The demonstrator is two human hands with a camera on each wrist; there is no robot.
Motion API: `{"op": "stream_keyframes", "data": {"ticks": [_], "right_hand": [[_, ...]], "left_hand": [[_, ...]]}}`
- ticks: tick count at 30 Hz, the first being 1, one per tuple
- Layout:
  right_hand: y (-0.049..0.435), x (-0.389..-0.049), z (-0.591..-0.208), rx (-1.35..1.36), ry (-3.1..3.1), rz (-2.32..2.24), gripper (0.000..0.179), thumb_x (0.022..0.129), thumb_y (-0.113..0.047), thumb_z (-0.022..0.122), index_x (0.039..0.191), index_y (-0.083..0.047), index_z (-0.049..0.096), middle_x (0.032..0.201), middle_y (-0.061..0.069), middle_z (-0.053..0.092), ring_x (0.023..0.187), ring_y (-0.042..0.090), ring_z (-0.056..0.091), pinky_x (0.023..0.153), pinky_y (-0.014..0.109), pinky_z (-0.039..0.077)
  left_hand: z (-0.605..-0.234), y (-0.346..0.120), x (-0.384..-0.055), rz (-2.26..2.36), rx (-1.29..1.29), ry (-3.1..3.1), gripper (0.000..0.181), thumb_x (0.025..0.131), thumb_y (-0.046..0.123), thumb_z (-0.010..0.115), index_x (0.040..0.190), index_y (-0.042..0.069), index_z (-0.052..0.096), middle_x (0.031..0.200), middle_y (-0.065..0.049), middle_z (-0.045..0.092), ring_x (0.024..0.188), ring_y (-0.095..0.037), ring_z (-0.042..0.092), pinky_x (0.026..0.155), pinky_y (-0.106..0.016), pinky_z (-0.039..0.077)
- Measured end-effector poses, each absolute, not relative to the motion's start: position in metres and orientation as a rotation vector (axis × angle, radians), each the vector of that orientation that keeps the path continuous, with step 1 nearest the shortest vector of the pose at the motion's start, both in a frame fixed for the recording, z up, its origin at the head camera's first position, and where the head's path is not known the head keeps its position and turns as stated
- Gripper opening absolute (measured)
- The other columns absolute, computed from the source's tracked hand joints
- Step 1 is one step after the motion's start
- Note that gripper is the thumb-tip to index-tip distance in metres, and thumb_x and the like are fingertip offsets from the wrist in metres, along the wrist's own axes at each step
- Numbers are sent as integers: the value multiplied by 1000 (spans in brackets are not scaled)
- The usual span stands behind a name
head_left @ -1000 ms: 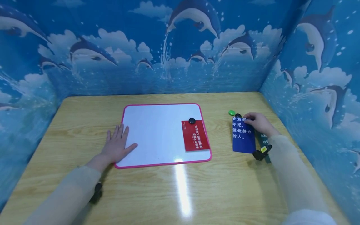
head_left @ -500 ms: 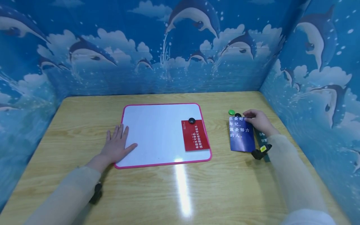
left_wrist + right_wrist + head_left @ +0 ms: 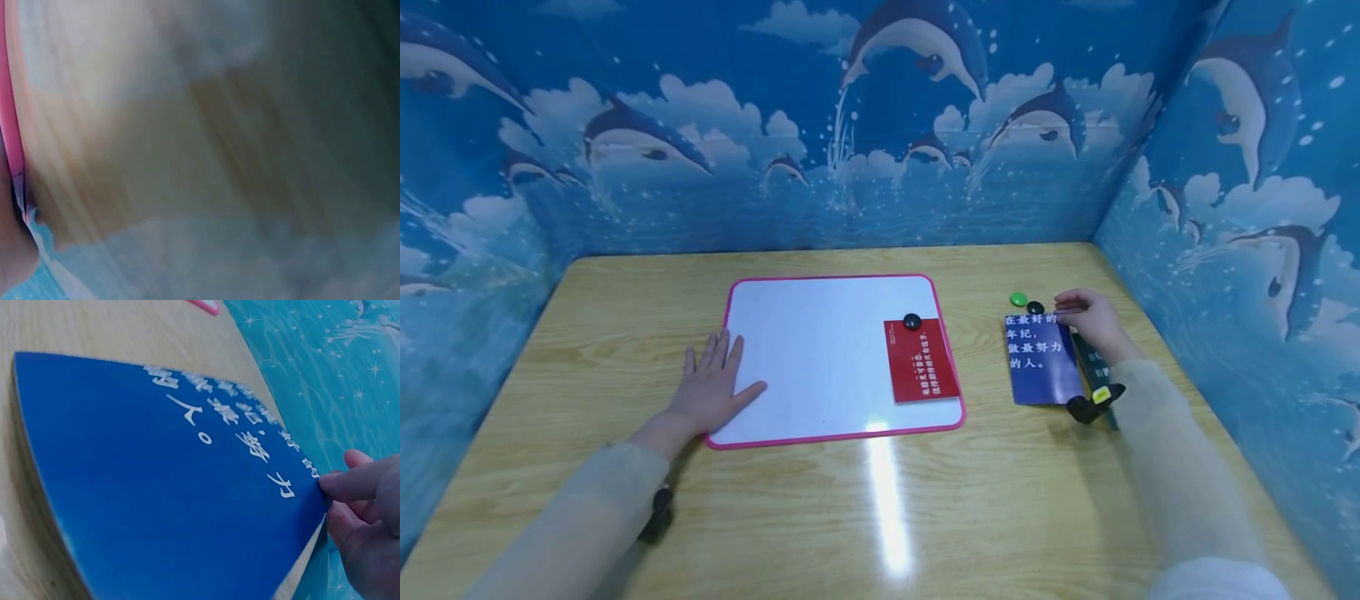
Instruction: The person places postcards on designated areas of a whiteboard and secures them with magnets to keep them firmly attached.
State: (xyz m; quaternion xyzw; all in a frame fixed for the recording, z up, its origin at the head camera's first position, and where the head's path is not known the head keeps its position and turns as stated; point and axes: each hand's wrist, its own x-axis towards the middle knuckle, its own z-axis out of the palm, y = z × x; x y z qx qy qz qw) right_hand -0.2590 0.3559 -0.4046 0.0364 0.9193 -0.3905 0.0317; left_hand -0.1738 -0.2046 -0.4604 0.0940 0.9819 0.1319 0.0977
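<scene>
My left hand point(image 3: 709, 390) lies flat with spread fingers over the left edge of a whiteboard point(image 3: 820, 367) framed in pink. At the board's right side a red card point(image 3: 922, 367) lies under a black round magnet point(image 3: 912, 322). Off to the right, my right hand point(image 3: 1093, 322) pinches the upper right corner of a blue card point(image 3: 1043, 367) with white lettering. In the right wrist view, thumb and fingertips hold the corner of this blue card point(image 3: 175, 475). A dark green card point(image 3: 1093, 358) lies partly hidden beneath the right hand and wrist.
Behind the blue card lie a green magnet point(image 3: 1018, 299) and a black magnet point(image 3: 1035, 308) on the wooden table point(image 3: 790, 517). Dolphin-printed curtains point(image 3: 820, 192) stand at the table's back and sides. The left wrist view is mostly blurred wood.
The blue card has shifted slightly left, baring more of the black magnet and the green card. My right hand has risen a little in view; the left hand has stayed put.
</scene>
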Motion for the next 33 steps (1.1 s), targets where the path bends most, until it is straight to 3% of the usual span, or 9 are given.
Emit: {"op": "stream_keyframes", "data": {"ticks": [3,7,10,14,18,25,33], "right_hand": [[358,-258,-405,146,2801,-1277,39,90,2,52,127,12,45,124,32,52,77,-12,52,70,7,45],[360,-256,-406,171,2765,-1344,41,91,0,54,128,12,44,119,26,56,73,-18,49,68,6,46],[361,-257,-407,229,2674,-1480,44,90,0,55,130,13,41,100,3,64,72,-15,53,68,8,48],[362,-258,-405,334,2390,-1821,28,89,5,55,116,2,49,76,-19,62,70,-8,60,67,10,51],[361,-258,-399,412,2168,-1986,24,89,7,54,104,-11,49,73,-17,65,71,-4,63,68,11,52],[358,-257,-391,411,1883,-2152,23,90,10,50,102,-9,46,74,-9,67,71,1,65,65,14,52],[355,-255,-391,428,1690,-2213,26,92,11,43,91,-14,52,76,-4,66,69,6,65,56,16,51]], "left_hand": [[-461,-204,-174,389,282,2915,95,89,65,39,149,0,6,155,-25,-4,143,-44,-6,110,-64,-10],[-461,-204,-174,385,290,2922,94,89,65,39,149,-1,8,155,-26,-2,143,-45,-4,110,-65,-9],[-461,-204,-174,377,291,2920,94,89,65,38,149,-1,8,155,-26,-3,142,-45,-5,110,-65,-10],[-461,-204,-174,377,294,2913,95,89,66,37,149,-1,7,155,-27,-4,142,-45,-5,109,-65,-10],[-461,-204,-174,391,298,2909,96,88,67,37,149,-1,6,155,-27,-3,142,-46,-6,109,-66,-10],[-461,-204,-175,381,301,2909,95,89,66,38,149,-1,6,155,-27,-3,142,-46,-6,109,-66,-10],[-460,-204,-174,378,302,2914,95,89,65,39,149,-1,6,155,-27,-3,142,-46,-5,109,-66,-10]]}}
